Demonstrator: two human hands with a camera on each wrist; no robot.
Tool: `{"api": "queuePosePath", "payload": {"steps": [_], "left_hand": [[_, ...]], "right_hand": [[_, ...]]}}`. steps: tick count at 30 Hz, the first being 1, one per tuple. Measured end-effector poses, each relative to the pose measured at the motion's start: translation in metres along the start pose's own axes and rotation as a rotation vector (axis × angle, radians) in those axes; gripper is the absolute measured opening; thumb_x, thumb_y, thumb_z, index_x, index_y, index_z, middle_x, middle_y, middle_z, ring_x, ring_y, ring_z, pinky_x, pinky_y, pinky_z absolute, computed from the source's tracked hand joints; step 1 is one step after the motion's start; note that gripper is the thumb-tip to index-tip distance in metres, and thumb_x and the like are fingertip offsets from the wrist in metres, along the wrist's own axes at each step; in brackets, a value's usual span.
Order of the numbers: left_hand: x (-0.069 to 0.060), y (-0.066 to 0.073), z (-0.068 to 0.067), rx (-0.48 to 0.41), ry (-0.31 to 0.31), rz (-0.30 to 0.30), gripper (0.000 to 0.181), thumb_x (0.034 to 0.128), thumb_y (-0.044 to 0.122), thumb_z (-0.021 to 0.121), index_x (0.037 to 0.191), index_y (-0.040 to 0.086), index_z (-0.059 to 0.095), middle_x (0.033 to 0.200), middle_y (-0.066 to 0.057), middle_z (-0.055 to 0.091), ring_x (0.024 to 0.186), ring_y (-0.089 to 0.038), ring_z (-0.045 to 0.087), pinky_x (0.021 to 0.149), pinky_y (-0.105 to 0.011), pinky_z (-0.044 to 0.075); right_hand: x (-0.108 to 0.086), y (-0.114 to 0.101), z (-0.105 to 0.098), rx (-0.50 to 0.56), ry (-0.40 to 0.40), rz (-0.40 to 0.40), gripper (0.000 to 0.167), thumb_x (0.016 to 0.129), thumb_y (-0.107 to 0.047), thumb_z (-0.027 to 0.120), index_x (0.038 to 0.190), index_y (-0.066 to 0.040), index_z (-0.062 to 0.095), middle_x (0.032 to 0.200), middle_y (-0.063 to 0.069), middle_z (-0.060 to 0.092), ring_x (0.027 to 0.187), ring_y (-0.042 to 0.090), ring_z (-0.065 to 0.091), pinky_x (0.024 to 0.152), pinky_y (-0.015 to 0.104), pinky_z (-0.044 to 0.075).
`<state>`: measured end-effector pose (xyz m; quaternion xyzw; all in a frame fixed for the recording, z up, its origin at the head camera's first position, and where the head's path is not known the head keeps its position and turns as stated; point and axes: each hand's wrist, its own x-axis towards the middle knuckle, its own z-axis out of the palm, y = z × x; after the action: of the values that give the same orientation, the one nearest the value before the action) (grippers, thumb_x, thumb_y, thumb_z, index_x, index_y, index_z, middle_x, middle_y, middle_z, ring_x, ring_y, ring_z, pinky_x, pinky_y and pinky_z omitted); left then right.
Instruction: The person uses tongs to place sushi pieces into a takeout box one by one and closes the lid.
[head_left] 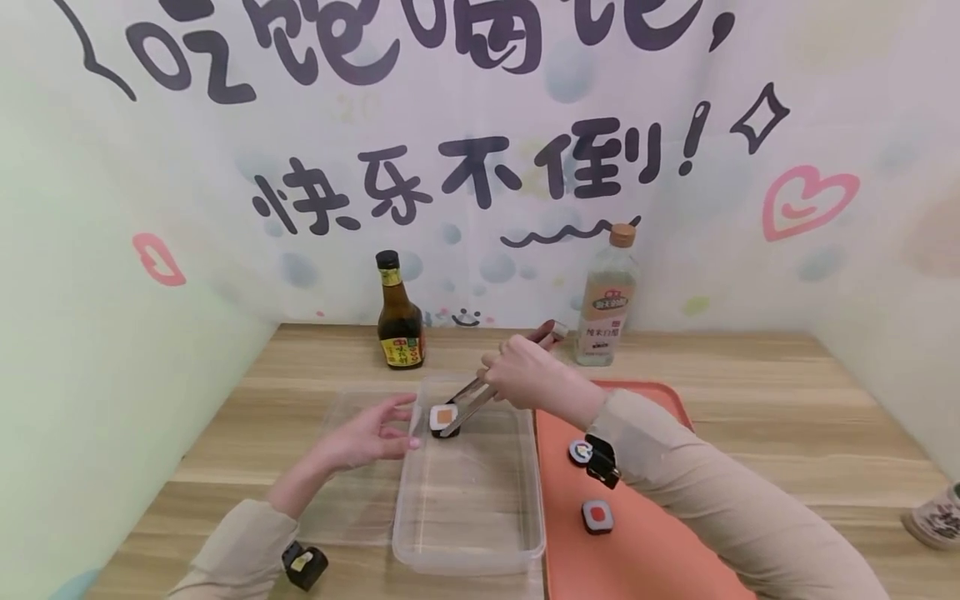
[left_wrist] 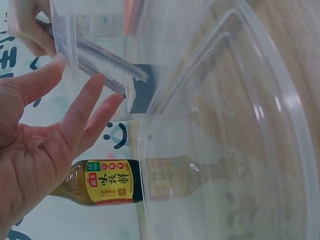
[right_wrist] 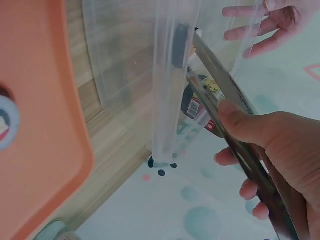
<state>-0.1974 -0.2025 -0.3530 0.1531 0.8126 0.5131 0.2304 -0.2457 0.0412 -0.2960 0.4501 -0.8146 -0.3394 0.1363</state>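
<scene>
Metal tongs (head_left: 472, 410) are gripped in my right hand (head_left: 525, 372), above the far end of a clear plastic container (head_left: 468, 562). Their tips are around a sushi roll piece (head_left: 444, 417) with white rice, an orange center and a dark wrap. This piece is inside the container, near its far left corner; whether it touches the bottom I cannot tell. My left hand (head_left: 367, 435) is at the container's left wall with fingers extended, as the left wrist view also shows. Its thumb (left_wrist: 42, 82) is by the rim; contact is unclear.
On the orange tray (head_left: 660, 533) at right lie two more sushi pieces, one with a red center (head_left: 597, 516), one (head_left: 580, 452) partly behind my right wrist. A clear lid (head_left: 337, 508) lies left. Behind stand a soy sauce bottle (head_left: 401, 325) and a vinegar bottle (head_left: 606, 304).
</scene>
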Motion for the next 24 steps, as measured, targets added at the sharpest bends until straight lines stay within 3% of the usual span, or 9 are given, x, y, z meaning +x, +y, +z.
{"api": "queuePosePath", "payload": {"steps": [5, 10, 12, 15, 18, 21, 24], "left_hand": [[0.0, 0.001, 0.0, -0.002, 0.006, -0.008, 0.076, 0.0849, 0.011, 0.063, 0.141, -0.007, 0.015, 0.138, -0.038, 0.028, 0.116, -0.044, 0.048, 0.086, -0.038, 0.055], [0.001, 0.0, 0.0, 0.01, 0.001, -0.01, 0.076, 0.085, 0.011, 0.063, 0.141, -0.007, 0.015, 0.137, -0.038, 0.029, 0.115, -0.044, 0.05, 0.086, -0.038, 0.055], [0.002, -0.002, 0.0, 0.015, 0.0, -0.006, 0.076, 0.0851, 0.011, 0.063, 0.141, -0.007, 0.015, 0.137, -0.038, 0.029, 0.115, -0.044, 0.049, 0.087, -0.039, 0.054], [0.004, -0.003, 0.0, 0.016, 0.001, -0.007, 0.078, 0.0847, 0.013, 0.063, 0.142, -0.006, 0.015, 0.137, -0.038, 0.029, 0.116, -0.045, 0.048, 0.087, -0.039, 0.054], [0.004, -0.004, -0.001, 0.023, -0.006, -0.001, 0.078, 0.0849, 0.015, 0.063, 0.142, -0.006, 0.014, 0.137, -0.038, 0.029, 0.116, -0.045, 0.048, 0.088, -0.039, 0.054], [0.003, -0.003, -0.001, 0.007, -0.014, -0.001, 0.079, 0.0849, 0.015, 0.064, 0.142, -0.007, 0.013, 0.136, -0.039, 0.029, 0.116, -0.045, 0.048, 0.088, -0.039, 0.054], [0.003, -0.002, -0.001, -0.009, -0.026, -0.002, 0.08, 0.085, 0.014, 0.063, 0.142, -0.007, 0.011, 0.136, -0.04, 0.028, 0.115, -0.045, 0.048, 0.088, -0.04, 0.054]], "right_hand": [[-0.02, 0.014, 0.002, 0.152, 0.051, 0.039, 0.047, 0.083, -0.049, 0.059, 0.123, -0.026, 0.056, 0.105, -0.002, 0.064, 0.084, 0.015, 0.063, 0.061, 0.027, 0.054], [-0.064, 0.041, 0.018, 0.309, 0.218, 0.117, 0.048, 0.078, -0.045, 0.066, 0.12, -0.024, 0.059, 0.094, 0.0, 0.066, 0.077, 0.017, 0.062, 0.056, 0.03, 0.052], [-0.086, 0.051, 0.026, 0.361, 0.243, 0.178, 0.049, 0.077, -0.044, 0.068, 0.121, -0.023, 0.059, 0.096, 0.001, 0.066, 0.078, 0.019, 0.063, 0.056, 0.032, 0.052], [-0.124, 0.065, 0.039, 0.424, 0.205, 0.285, 0.051, 0.076, -0.041, 0.07, 0.122, -0.024, 0.059, 0.097, 0.002, 0.066, 0.079, 0.02, 0.063, 0.057, 0.035, 0.052], [-0.161, 0.075, 0.052, 0.435, 0.114, 0.372, 0.052, 0.074, -0.044, 0.071, 0.121, -0.024, 0.06, 0.086, -0.001, 0.063, 0.066, 0.016, 0.057, 0.051, 0.032, 0.047], [-0.194, 0.081, 0.066, 0.412, 0.065, 0.407, 0.053, 0.07, -0.051, 0.07, 0.115, -0.025, 0.064, 0.073, -0.005, 0.053, 0.053, 0.009, 0.045, 0.042, 0.028, 0.038], [-0.219, 0.082, 0.08, 0.396, 0.021, 0.411, 0.055, 0.067, -0.056, 0.066, 0.113, -0.025, 0.065, 0.071, -0.008, 0.052, 0.048, 0.005, 0.04, 0.039, 0.024, 0.031]]}}
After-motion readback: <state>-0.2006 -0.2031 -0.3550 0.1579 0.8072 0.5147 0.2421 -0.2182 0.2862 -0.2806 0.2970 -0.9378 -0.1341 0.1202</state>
